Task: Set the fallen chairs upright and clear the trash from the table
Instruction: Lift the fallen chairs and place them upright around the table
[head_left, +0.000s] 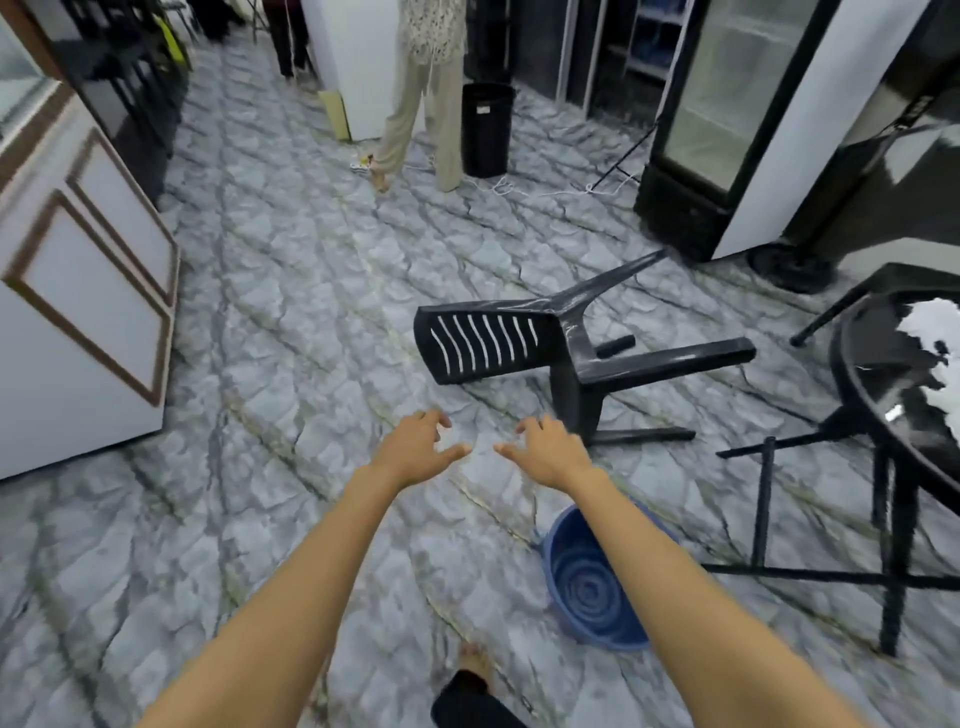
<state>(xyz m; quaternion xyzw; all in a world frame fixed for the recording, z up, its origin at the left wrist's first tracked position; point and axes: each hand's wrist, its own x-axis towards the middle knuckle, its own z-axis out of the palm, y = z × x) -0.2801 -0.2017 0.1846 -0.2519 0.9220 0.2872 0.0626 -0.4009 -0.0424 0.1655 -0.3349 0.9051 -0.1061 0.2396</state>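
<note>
A black plastic chair lies on its side on the grey stone-pattern floor, slatted back to the left, legs pointing right. My left hand and my right hand are stretched out in front of me, fingers spread and empty, a short way before the chair and apart from it. At the right edge stands a round black table with white crumpled trash on its top.
A blue plastic basin sits on the floor under my right forearm. A person stands at the back beside a black bin. A glass-door fridge is at the right, white cabinets at the left. A fan base stands behind the chair.
</note>
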